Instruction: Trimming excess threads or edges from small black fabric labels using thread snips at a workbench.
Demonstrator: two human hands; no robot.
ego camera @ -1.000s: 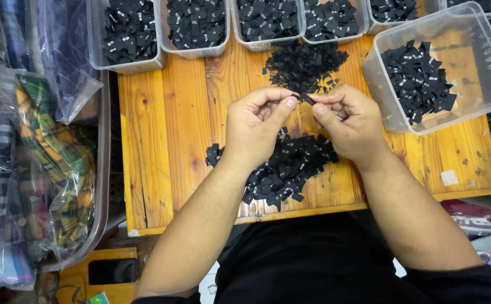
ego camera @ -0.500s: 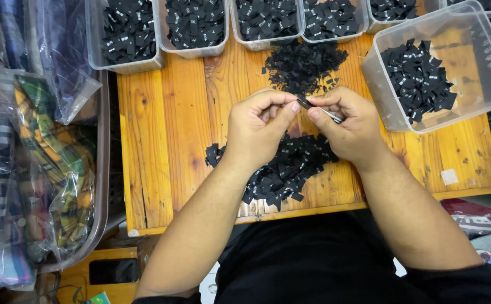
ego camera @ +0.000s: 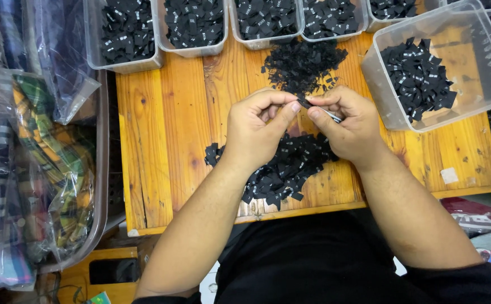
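1. We see the left hand [ego camera: 257,132] and the right hand [ego camera: 349,126] meeting above a wooden table [ego camera: 166,129], fingertips almost touching.
2. Between thumb and forefinger of both hands we make out a small black label [ego camera: 303,102], pinched at the point where the hands meet; most of it is hidden by the fingers.
3. The right hand's fingers also close on a thin pale tool [ego camera: 331,115], of which only a short stretch shows; we cannot tell what kind it is.
4. Under the wrists lies a near pile of black labels [ego camera: 282,174], partly covered by both hands.
5. Beyond the fingers sits a far pile of black labels [ego camera: 304,62], its near edge hidden behind the knuckles.
6. A row of clear tubs [ego camera: 127,39] holding more labels runs along the top, cut off by the frame.
7. A tilted clear tub [ego camera: 482,73] stands to the right, part of its rim out of view.
8. Plastic-wrapped cloth [ego camera: 37,163] fills the left edge, blurred by glare.
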